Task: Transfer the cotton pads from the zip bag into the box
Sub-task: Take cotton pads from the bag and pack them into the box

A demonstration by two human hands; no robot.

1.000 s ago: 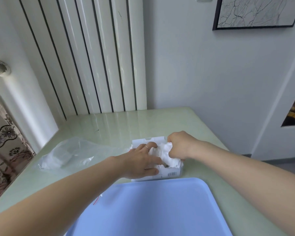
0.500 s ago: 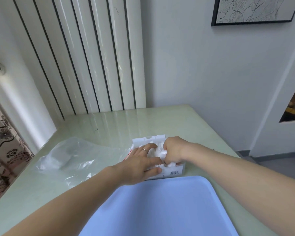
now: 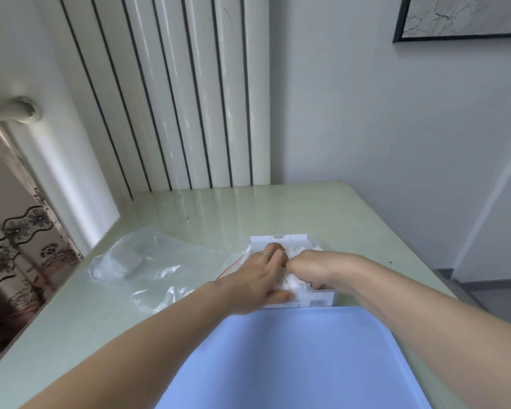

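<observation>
A small white box (image 3: 319, 302) with a barcode label stands on the pale green table, its lid flap raised at the back. White cotton pads (image 3: 295, 283) fill it, mostly hidden by my hands. My left hand (image 3: 257, 278), a ring on one finger, holds the box's left side with its thumb along the front wall. My right hand (image 3: 313, 265) is curled knuckles-down on the cotton pads inside the box. The clear zip bag (image 3: 142, 267) with a red seal line lies crumpled to the left of the box.
A light blue tray (image 3: 295, 358) lies right in front of the box, at the table's near edge. The green table (image 3: 219, 214) meets a striped white wall panel at the back. A patterned curtain hangs at the left; the right table edge drops to the floor.
My right hand has dropped lower into the box, pushing the cotton pads down. My left hand stays on the box. The view has tilted slightly.
</observation>
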